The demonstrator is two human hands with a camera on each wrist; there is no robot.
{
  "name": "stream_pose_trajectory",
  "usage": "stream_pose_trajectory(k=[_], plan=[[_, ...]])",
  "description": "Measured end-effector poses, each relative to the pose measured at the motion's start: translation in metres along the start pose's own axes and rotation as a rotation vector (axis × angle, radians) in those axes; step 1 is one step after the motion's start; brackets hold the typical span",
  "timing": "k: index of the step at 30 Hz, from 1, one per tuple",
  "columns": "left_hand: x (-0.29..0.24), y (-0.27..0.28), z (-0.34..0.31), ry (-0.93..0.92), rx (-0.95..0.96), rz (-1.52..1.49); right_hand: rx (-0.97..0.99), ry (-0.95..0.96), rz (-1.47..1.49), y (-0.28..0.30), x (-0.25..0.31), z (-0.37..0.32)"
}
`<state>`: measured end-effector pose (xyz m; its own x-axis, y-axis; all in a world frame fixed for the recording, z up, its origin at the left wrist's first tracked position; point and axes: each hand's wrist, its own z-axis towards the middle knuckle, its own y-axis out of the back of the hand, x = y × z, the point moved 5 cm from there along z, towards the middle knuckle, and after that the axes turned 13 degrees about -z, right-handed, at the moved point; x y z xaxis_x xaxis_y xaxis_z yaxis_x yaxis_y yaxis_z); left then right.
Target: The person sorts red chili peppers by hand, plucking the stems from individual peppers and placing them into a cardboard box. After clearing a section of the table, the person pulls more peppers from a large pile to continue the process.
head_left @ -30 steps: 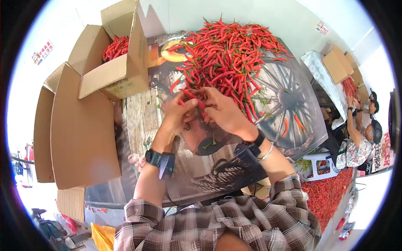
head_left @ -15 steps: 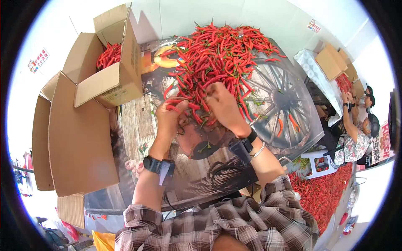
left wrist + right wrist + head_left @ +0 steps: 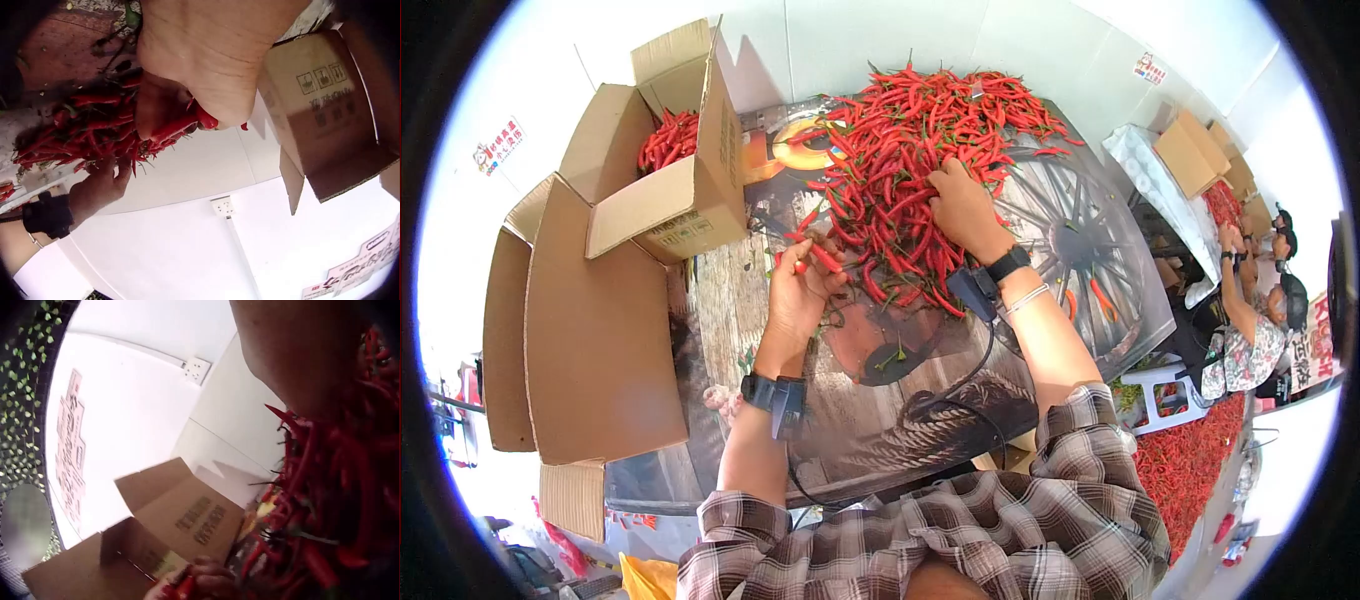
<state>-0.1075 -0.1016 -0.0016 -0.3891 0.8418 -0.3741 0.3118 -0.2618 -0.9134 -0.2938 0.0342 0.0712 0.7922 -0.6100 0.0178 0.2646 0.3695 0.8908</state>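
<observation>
Several red chili peppers (image 3: 827, 259) lie in my left hand (image 3: 798, 300), whose fingers curl around them at the near left edge of the pile. In the left wrist view, a red pepper (image 3: 178, 127) shows between the thumb and fingers. My right hand (image 3: 968, 212) reaches onto the heap of red chili peppers (image 3: 890, 185), its fingertips among them. From the left wrist view, the right hand (image 3: 100, 190) touches the heap's edge; I cannot tell whether it grips a pepper. Some green stems (image 3: 890, 357) lie on the tabletop in front.
At the left stands an open cardboard box (image 3: 715, 150) with red peppers inside, beside a larger open carton (image 3: 605, 350). A printed cover with a wheel picture (image 3: 1090, 245) spans the table. Another person (image 3: 1250, 320) works at a second table on the right, near peppers (image 3: 1185, 470) on the floor.
My right hand has moved away from the left hand, forward and right onto the heap. The left hand stays near the pile's left edge, still holding peppers, now turned more palm up.
</observation>
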Motion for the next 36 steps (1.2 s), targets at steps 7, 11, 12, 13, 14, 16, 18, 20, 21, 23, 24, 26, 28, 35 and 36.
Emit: stream_pose_trajectory(k=[7, 11, 12, 13, 14, 16, 18, 20, 21, 23, 24, 26, 28, 35, 36], plan=[[0.000, 0.005, 0.001, 0.035, -0.013, -0.016, 0.125, -0.320, 0.593, 0.006, -0.048, -0.013], [0.003, -0.006, -0.001, 0.086, 0.127, 0.065, -0.006, -0.447, 0.986, 0.051, -0.016, -0.018], [0.003, -0.010, -0.003, 0.081, 0.130, 0.120, 0.092, -0.380, 0.956, 0.049, -0.002, -0.015], [0.003, -0.014, -0.006, 0.083, 0.132, 0.122, 0.125, -0.319, 0.935, 0.054, 0.023, -0.019], [0.004, -0.019, -0.008, 0.094, 0.148, 0.182, 0.192, -0.216, 0.718, 0.063, 0.048, -0.022], [0.007, -0.023, -0.011, 0.103, 0.167, 0.244, 0.125, 0.147, 0.670, 0.042, 0.084, -0.029], [0.007, -0.021, -0.011, 0.061, 0.137, 0.304, 0.076, 0.192, 0.502, 0.031, 0.105, -0.042], [0.010, -0.012, -0.007, 0.045, 0.090, 0.334, 0.145, 0.140, 0.486, 0.028, 0.109, -0.047], [0.009, -0.010, -0.006, 0.024, 0.046, 0.363, 0.132, 0.146, 0.492, 0.028, 0.109, -0.047], [0.008, -0.012, -0.007, 0.027, 0.062, 0.323, 0.112, 0.151, 0.495, 0.032, 0.103, -0.042], [0.007, -0.014, -0.006, 0.029, 0.079, 0.280, 0.135, 0.218, 0.557, 0.035, 0.099, -0.039], [0.004, -0.007, -0.001, 0.031, 0.072, 0.219, 0.057, 0.194, 0.616, 0.035, 0.075, -0.026], [0.003, -0.003, -0.002, 0.029, 0.059, 0.149, 0.003, -0.095, 0.515, 0.051, 0.037, -0.006], [0.001, -0.015, 0.009, 0.025, 0.099, 0.093, 0.029, -0.129, -0.002, -0.018, -0.006, 0.021], [0.002, -0.011, 0.005, 0.028, 0.090, 0.079, -0.014, -0.108, 0.007, -0.020, -0.004, 0.017]])
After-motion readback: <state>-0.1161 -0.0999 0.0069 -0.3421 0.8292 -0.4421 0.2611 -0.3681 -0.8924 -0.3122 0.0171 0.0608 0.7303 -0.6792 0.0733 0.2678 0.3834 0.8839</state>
